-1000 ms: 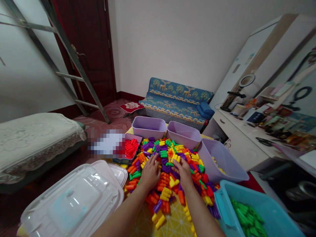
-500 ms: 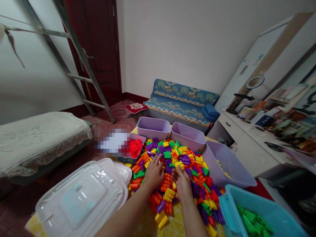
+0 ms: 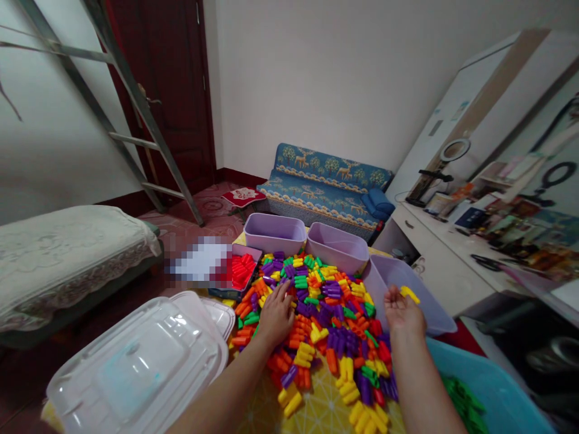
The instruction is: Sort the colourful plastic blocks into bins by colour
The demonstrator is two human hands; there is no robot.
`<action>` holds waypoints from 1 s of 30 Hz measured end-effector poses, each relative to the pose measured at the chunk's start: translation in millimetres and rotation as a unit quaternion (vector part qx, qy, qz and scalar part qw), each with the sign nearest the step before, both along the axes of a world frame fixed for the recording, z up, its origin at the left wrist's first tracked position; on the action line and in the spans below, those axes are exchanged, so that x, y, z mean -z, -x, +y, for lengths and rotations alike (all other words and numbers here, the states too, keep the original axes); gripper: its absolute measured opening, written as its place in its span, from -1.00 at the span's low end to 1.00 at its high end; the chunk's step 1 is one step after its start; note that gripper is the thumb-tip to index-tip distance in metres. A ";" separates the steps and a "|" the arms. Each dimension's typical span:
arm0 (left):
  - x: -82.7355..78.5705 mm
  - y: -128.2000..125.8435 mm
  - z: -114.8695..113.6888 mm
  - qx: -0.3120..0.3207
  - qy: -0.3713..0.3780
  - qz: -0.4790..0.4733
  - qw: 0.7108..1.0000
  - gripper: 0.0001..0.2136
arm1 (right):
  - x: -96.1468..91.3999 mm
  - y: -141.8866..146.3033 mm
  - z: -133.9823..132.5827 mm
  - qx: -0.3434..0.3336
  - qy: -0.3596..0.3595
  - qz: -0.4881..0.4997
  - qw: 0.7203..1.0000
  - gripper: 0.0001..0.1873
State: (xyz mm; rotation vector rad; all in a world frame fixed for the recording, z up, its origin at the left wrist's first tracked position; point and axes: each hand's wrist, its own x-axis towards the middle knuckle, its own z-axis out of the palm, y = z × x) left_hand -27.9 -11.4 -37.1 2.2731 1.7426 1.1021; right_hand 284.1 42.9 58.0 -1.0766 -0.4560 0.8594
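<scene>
A heap of plastic toy blocks (image 3: pixel 332 313) in purple, orange, yellow, green and red covers a yellow patterned cloth (image 3: pixel 323 398). My left hand (image 3: pixel 277 313) lies palm down over the left side of the heap, fingers stretched out, gripping nothing. My right hand (image 3: pixel 404 310) is raised at the near rim of the right purple bin (image 3: pixel 436 313). A yellow block (image 3: pixel 410 294) is at its fingertips, over the bin's opening. The palm faces up and inward. The hand hides much of the bin's inside.
Two more purple bins (image 3: pixel 275 235) stand behind the heap. A turquoise bin (image 3: pixel 493 380) with green blocks is at the near right. A box of red blocks (image 3: pixel 243 271) sits left. Clear lids (image 3: pixel 140 361) lie at the near left. Beyond are a sofa (image 3: pixel 330 181) and a ladder (image 3: pixel 149 126).
My right hand has moved from the middle of the heap to the right purple bin, carrying a yellow block. My left hand has stayed over the heap. The view has shifted slightly.
</scene>
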 end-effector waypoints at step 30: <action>0.0 1.0 0.7 -0.004 0.017 0.036 0.999 -0.49 | 73.4 130.8 -76.3 -0.103 -0.082 -0.602 0.788 -0.60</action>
